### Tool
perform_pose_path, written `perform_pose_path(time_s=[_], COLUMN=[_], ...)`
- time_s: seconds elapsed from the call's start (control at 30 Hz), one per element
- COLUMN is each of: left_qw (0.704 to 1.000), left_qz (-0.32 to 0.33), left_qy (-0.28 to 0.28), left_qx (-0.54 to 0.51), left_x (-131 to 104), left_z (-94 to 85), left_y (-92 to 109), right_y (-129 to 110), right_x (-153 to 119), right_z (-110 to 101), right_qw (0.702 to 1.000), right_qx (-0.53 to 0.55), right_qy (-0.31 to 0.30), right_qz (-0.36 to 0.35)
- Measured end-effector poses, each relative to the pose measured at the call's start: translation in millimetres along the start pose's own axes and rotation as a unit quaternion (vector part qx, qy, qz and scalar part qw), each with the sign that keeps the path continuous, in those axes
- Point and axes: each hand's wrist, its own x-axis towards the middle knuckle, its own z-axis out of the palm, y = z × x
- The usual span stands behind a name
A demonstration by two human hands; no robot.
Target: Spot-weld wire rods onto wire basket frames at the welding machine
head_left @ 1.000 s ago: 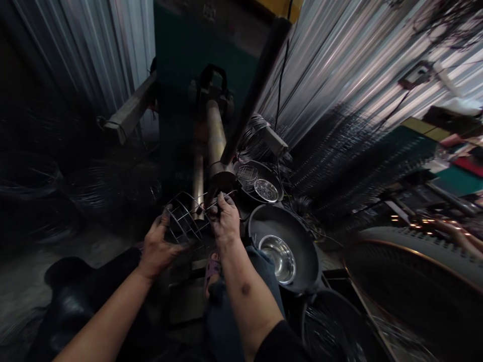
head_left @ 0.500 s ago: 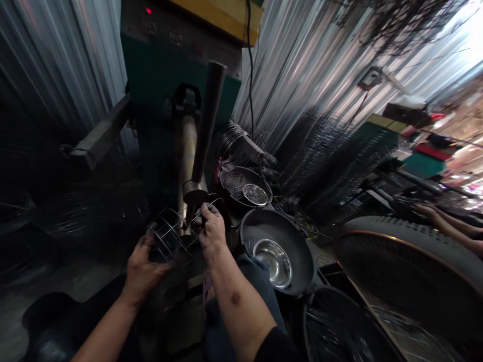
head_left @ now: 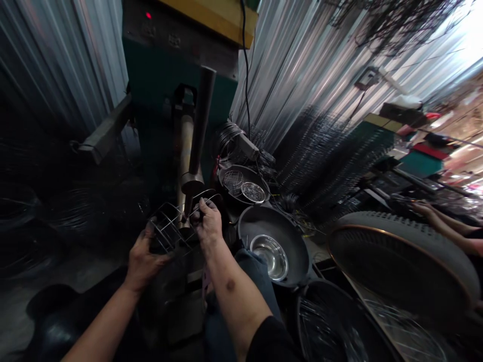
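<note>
A wire basket frame of thin metal rods is held between both of my hands at the foot of a green welding machine. My left hand grips the frame's near left side. My right hand pinches a curved wire at its right end, close under the machine's upper electrode arm. The brass lower arm runs behind the frame. The contact point between wire and electrode is partly hidden by my fingers.
A dark pan with a steel bowl sits right of my knee; a smaller pan with round wire pieces lies behind it. Large dished fan guards fill the right. Another person's arm reaches in at far right. Wire coils lie left.
The view swung up and left between the oldest frame and now. My hands and the wire frame kept their grip and shifted slightly left under the electrode arm.
</note>
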Motion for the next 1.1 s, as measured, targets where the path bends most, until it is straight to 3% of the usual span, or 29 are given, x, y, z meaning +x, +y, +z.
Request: perform_pose_path(time_s=[0.07,0.3,0.47,0.63,0.8,0.93,1.1], left_qw=[0.999,0.999,0.999,1.0,0.998,0.998,0.999], left_qz=[-0.033,0.005,0.007,-0.01,-0.013,0.032,-0.001], left_qy=[-0.001,-0.032,-0.033,-0.025,-0.06,-0.037,-0.026], left_qx=[-0.014,0.005,0.017,0.006,-0.015,-0.025,-0.024], left_x=[-11,-64,-80,-83,-82,-61,-29], left_z=[-5.6,-45.1,-50.4,-41.3,-36.4,-34.1,-24.1], left_y=[1,10,15,15,13,21,28], right_y=[6,39,46,33,22,11,-6], right_x=[-10,-56,-68,-60,-51,-44,-24], right_z=[-5,-43,-54,-50,-42,-31,-18], right_qw=[1.0,0.996,0.992,0.996,0.995,0.996,0.998], right_qx=[-0.015,-0.062,-0.088,-0.012,0.044,0.035,0.006], right_qy=[-0.013,-0.049,-0.056,-0.059,-0.02,0.009,0.012], right_qz=[-0.001,0.04,0.066,0.07,0.087,0.083,0.068])
